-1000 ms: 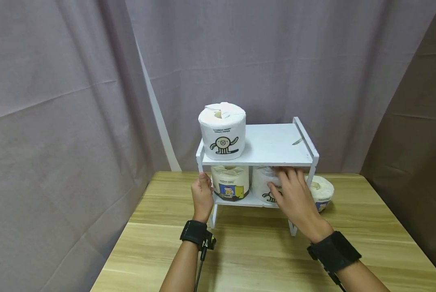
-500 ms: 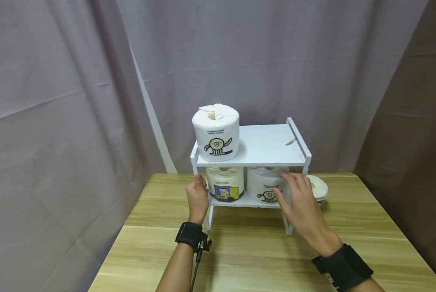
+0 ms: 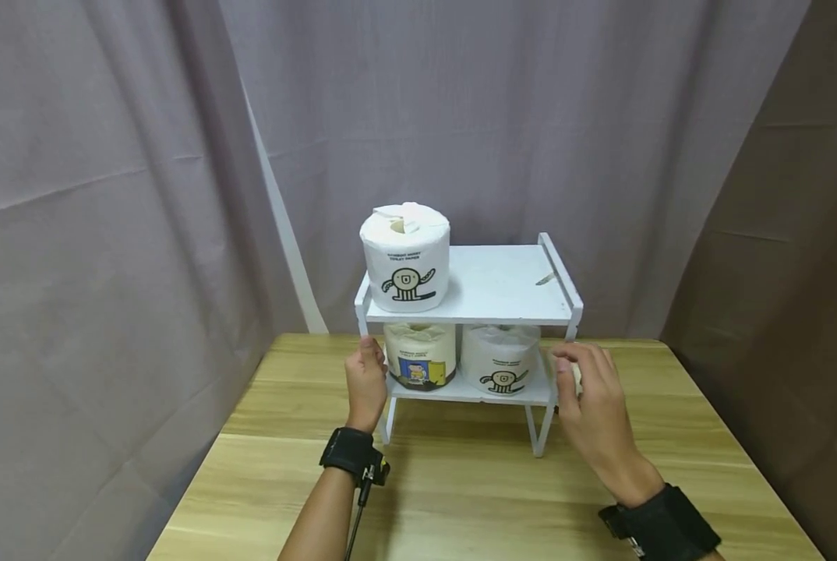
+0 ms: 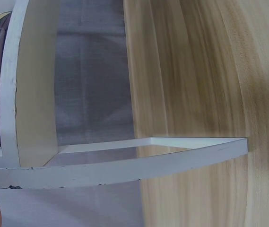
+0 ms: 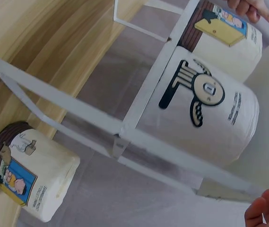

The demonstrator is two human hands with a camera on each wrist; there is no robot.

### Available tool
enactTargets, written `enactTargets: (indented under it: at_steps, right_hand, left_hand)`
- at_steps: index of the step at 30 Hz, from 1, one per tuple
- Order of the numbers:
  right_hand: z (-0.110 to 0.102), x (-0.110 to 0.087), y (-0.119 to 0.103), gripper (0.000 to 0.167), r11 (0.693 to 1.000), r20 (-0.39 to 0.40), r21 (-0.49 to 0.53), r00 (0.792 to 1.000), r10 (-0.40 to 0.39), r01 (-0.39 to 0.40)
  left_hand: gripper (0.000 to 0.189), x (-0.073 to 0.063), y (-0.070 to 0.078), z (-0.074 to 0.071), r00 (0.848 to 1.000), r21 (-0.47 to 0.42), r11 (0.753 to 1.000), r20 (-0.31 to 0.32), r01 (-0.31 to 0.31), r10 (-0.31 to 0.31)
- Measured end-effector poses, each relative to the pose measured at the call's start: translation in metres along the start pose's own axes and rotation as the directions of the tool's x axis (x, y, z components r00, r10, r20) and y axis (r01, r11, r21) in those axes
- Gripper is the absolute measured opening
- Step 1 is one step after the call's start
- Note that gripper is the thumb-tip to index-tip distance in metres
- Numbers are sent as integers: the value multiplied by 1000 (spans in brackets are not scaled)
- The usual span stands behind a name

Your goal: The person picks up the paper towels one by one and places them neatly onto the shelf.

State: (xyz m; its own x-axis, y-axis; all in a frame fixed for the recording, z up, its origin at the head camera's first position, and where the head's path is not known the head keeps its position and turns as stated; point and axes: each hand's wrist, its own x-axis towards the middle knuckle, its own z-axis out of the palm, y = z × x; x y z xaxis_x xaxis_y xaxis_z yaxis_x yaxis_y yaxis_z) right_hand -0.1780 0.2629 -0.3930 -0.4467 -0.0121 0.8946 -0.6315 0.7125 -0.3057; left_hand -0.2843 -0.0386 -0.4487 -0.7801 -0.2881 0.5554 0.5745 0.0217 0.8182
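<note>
A white two-tier shelf rack (image 3: 496, 284) stands on the wooden table. My left hand (image 3: 366, 383) grips its left upright. On the top tier sits a white toilet paper roll (image 3: 406, 265) with a cartoon figure. The lower tier bears a cream toilet paper roll (image 3: 421, 358) with a blue and yellow picture on the left, and a white toilet paper roll (image 3: 501, 362) on the right. My right hand (image 3: 596, 409) hovers beside the rack's right upright, fingers loosely bent and holding nothing. Another cream toilet paper roll (image 5: 37, 172) stands on the table right of the rack, mostly hidden by that hand in the head view.
The wooden table (image 3: 460, 499) extends in front of the rack and to both sides. A grey curtain (image 3: 517, 117) hangs behind, with a brown cloth (image 3: 776, 273) at the right. Black bands (image 3: 351, 452) with cables wrap the wrists.
My right hand has left the white roll on the lower tier and moved right, outside the rack. The left hand keeps its grip on the upright. The head view has shifted slightly.
</note>
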Motion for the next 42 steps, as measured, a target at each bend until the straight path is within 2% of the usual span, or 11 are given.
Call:
enactTargets:
  at_steps: [4,11,21,28,35,42]
  right_hand:
    - [-1,1,9,19,1000,-40,15,999,20,-19]
    - [-5,2,25,17,989,-7,-28,990,143,-143]
    - [5,3,57,19,953,75,-65,951,301,-297]
    - [16,-7,72,22,942,100,-105,939,329,-319]
    - [23,-11,82,25,945,102,-119,943,317,-305]
    - [31,-20,97,23,950,120,-100,944,307,-296]
  left_hand:
    - [80,1,0,-3,1000,25,999,4,-24,24]
    - [81,1,0,-2,1000,-7,1000,5,1,-1]
    - [85,7,-3,2,1000,-41,999,21,-7,7]
    - [79,2,-3,-1,1000,-28,1000,26,-5,5]
    - [85,2,-2,-1,1000,-22,1000,27,-13,14]
    - [81,1,-2,-2,999,-15,1000,31,-12,13]
